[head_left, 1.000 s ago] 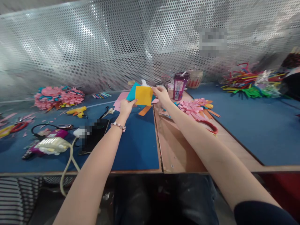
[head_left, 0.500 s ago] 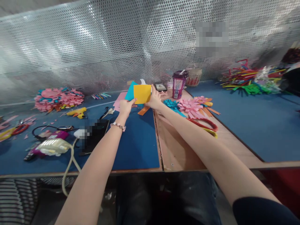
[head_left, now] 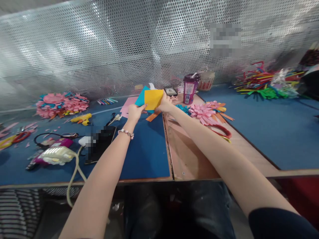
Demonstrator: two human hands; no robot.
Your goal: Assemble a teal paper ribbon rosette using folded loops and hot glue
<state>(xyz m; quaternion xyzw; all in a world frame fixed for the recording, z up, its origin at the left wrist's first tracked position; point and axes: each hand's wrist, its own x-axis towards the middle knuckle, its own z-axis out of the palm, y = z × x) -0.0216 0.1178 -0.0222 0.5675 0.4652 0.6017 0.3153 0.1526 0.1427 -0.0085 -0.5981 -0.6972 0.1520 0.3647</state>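
A yellow sheet of paper (head_left: 154, 99) is held up between my two hands over the blue mat. My left hand (head_left: 136, 112) pinches its lower left edge, and my right hand (head_left: 164, 103) grips its right edge. Behind it show a blue sheet of paper (head_left: 141, 97) and a pale strip at the top; whether my fingers also hold these I cannot tell. Pink paper (head_left: 126, 107) lies just left of my left hand. An orange paper strip (head_left: 153, 116) rests under the yellow sheet.
Red-handled scissors (head_left: 220, 130) and pink paper flowers (head_left: 203, 113) lie by my right forearm. A purple cup (head_left: 191, 89) stands behind. Leftward are a yellow glue gun (head_left: 82, 118), a black phone (head_left: 102, 144), a power strip (head_left: 57, 155) with a cord, and a pink paper pile (head_left: 62, 104).
The yellow sheet has shifted slightly right and tilted, its upper right corner now higher. My right hand has moved a little to the right along with it; my left hand barely moved.
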